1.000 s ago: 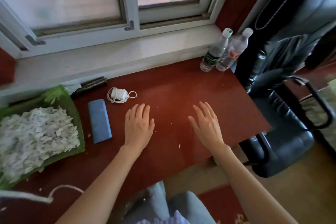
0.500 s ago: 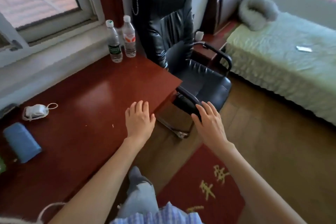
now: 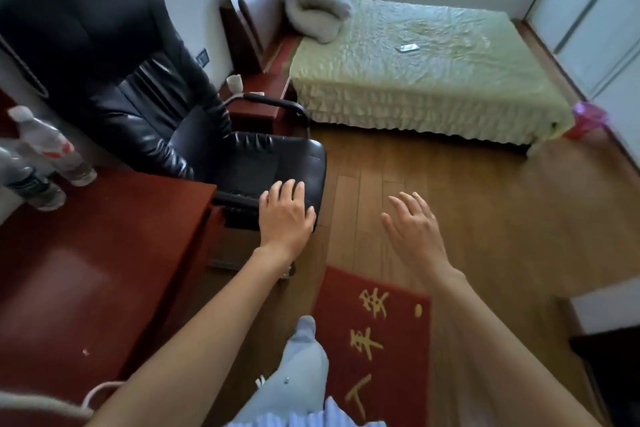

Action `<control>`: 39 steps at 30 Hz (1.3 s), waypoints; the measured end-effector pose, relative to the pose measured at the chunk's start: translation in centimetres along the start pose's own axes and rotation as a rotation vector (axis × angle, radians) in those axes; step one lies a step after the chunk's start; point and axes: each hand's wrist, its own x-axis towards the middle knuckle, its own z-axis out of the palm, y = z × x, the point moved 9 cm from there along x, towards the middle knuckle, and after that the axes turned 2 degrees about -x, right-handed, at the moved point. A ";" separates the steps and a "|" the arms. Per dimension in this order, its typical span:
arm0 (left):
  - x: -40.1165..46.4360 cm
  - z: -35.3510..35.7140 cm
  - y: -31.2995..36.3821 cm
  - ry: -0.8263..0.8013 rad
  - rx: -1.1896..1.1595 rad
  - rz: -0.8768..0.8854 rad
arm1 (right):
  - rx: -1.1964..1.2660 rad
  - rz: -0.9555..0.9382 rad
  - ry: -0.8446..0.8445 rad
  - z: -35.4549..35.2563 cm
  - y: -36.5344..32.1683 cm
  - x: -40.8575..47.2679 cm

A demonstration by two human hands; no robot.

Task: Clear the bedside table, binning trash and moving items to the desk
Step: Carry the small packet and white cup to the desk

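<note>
The red-brown bedside table (image 3: pixel 258 104) stands between the black chair and the bed, partly hidden by the chair's armrest. A small white cup (image 3: pixel 234 82) sits on its top. The red-brown desk (image 3: pixel 86 260) fills the lower left, with two plastic water bottles (image 3: pixel 52 149) at its back corner. My left hand (image 3: pixel 284 215) is open, fingers spread, over the front edge of the chair seat. My right hand (image 3: pixel 414 229) is open above the wooden floor. Neither hand holds anything.
A black leather office chair (image 3: pixel 145 90) stands between desk and bedside table. The bed (image 3: pixel 415 80) with a green cover carries a grey pillow (image 3: pixel 317 10) and a small flat device (image 3: pixel 408 47). A red mat (image 3: pixel 374 340) lies on the floor. A pink object (image 3: pixel 588 120) sits at the bed's foot.
The view has swung right, from the desk by the window to the chair, bed and bedside table. Both open hands have left the desk top and now hover over chair seat and floor.
</note>
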 end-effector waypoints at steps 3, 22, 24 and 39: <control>3.9 1.6 2.4 -0.013 -0.013 0.055 | -0.009 0.048 0.024 -0.7 2.3 2.5; 29.5 13.1 12.1 -0.120 0.008 0.304 | -0.015 0.335 0.081 -2.4 16.6 23.6; 31.6 14.9 13.5 -0.145 0.003 0.307 | -0.014 0.359 0.072 -2.3 18.9 25.1; 48.9 22.8 25.9 -0.127 -0.015 0.121 | -0.051 0.172 -0.021 -4.8 34.1 45.6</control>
